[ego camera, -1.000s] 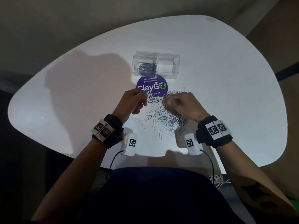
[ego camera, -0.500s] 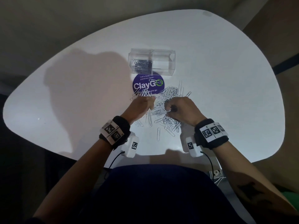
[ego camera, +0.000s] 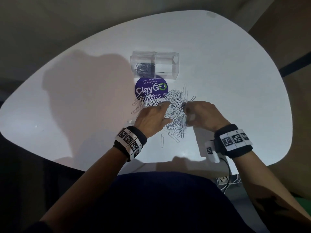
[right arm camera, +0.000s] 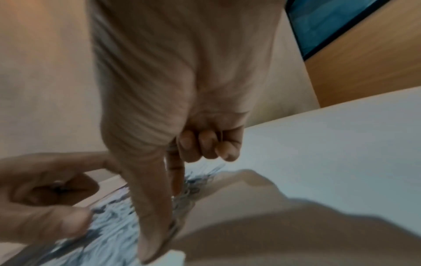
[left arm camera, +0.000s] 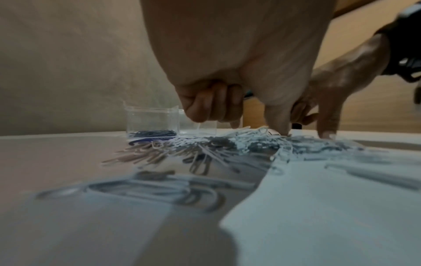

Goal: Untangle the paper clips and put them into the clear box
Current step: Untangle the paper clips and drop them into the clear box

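Observation:
A tangled pile of silver paper clips lies on the white table, just short of the clear box. The box's left compartment holds several clips. My left hand is down on the pile's left side with its outer fingers curled, a finger and the thumb on the clips, and a metal glint inside the curl. My right hand is on the pile's right side. Its thumb and forefinger pinch clips in the pile, and its other fingers are curled.
A round purple ClayGo sticker lies between the box and the pile, partly under clips. Loose single clips lie at the near edge of the pile. A white block sits by my right wrist. The table edge is close to my body.
Both hands have come down from holding clips raised between them and now work low in the pile. The left hand has shifted right, over the clips.

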The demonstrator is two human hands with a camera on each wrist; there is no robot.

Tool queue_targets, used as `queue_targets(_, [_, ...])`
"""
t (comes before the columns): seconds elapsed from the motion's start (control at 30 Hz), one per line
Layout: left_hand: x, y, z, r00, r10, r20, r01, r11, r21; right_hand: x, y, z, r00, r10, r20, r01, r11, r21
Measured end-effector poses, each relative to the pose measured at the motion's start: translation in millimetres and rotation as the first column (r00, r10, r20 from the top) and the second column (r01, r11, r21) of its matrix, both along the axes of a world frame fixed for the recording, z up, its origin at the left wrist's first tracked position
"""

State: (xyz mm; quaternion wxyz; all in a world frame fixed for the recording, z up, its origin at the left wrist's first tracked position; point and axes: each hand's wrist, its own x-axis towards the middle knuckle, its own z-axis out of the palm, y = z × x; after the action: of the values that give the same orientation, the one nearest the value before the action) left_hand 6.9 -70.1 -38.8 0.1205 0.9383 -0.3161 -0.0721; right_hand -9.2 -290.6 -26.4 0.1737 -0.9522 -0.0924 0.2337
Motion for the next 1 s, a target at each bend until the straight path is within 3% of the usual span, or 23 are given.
queue_targets(0.1, [2,1,-1,1.0,0.014,0.01,-0.014,1.0,0.009,6,15,-8,0.997,-0.066,0.034,0.063,0.995,0.08])
queue_targets(0.4, [9,32,-6,0.951,0.287,-0.116,-0.295,0.954,-0.056,9,10,-12,0.956,-0.279,0.09,0.234,0.911,0.339])
queue_targets(0.53, [8,42,0,0.941,0.33,-0.073,-0.335,0.939,-0.081,1,11,-13,0.961,-0.229,0.155,0.17,0.93,0.325])
queue_targets(0.67, [3,39,8,0.921,0.384,-0.071,-0.39,0.915,-0.105,-3,29,-14,0.982,-0.057,0.178,0.01,0.967,0.254])
queue_targets(0.77, [3,33,8,0.921,0.359,-0.149,-0.378,0.917,-0.128,-3,38,-15,0.985,0.01,0.171,-0.035,0.989,0.144])
queue_targets(0.9, [10,25,3,0.931,0.234,-0.281,-0.266,0.961,-0.08,-5,30,-14,0.985,-0.088,0.147,0.058,0.979,0.196])
queue_targets(1.0, [13,14,2,0.95,0.184,-0.252,-0.212,0.973,-0.09,-3,17,-12,0.98,-0.172,0.096,0.139,0.949,0.281])
